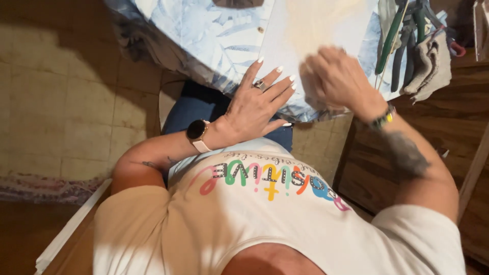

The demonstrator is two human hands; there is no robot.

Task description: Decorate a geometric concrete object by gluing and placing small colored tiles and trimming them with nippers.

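Pressing flat with fingers spread, the person's left hand [257, 104] lies open on the pale board [310, 35] that rests on the leaf-patterned blue cloth [204, 35] at the near edge of the table, holding nothing and simply steadying the sheet. The right hand [333, 76] is blurred; it looks curled over a crumpled pale rag or paper [310, 94] pushed against the board's near edge, though how tightly it grips cannot be told. The board looks thin, light and fairly stiff, likely to slide on the cloth unless pinned, so a flat palm near the edge suits it better than a pinch. The rag seems soft and easily bunched. Well to the right lie green-handled pliers [389, 43] and a grey folded towel [433, 63], apart from both hands
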